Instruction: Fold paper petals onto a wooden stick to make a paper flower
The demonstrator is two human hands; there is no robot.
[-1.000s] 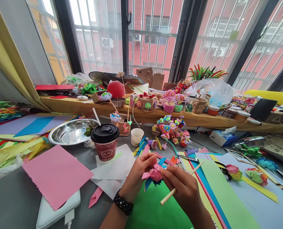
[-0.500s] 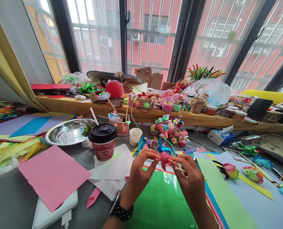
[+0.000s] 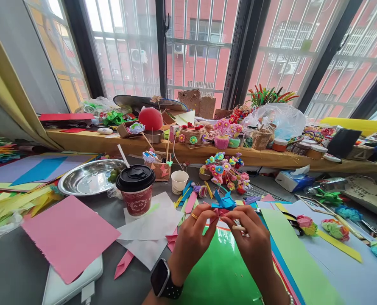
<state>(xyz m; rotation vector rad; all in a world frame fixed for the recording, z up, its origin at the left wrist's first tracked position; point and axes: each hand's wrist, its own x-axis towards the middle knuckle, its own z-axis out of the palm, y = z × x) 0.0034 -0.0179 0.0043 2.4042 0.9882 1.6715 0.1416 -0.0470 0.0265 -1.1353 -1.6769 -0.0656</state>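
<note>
Between my two hands is a pink folded paper piece [image 3: 220, 212], partly hidden by the fingers. My left hand [image 3: 193, 233] pinches its left side; a ring and a dark watch are on this arm. My right hand [image 3: 251, 235] pinches the right side and also keeps a thin pale stick [image 3: 239, 228] tucked between its fingers. Just behind the fingertips lies a blue folded paper shape [image 3: 224, 201]. Below the hands is a glossy green sheet [image 3: 218, 267]. More pink folded paper [image 3: 172, 240] lies left of my left wrist.
A lidded cup with a straw [image 3: 135, 190], a paper cup [image 3: 179, 182] and a metal dish [image 3: 89, 178] stand at left. A pink sheet [image 3: 70, 237] overlaps a white power bank [image 3: 75, 279]. Crochet flowers [image 3: 226, 169] lie behind; paper flowers [image 3: 336, 231] at right.
The pink paper piece has been turned and now sits lower between closer fingertips. My left wrist has rolled, so the watch face shows. The blue shape behind is more visible.
</note>
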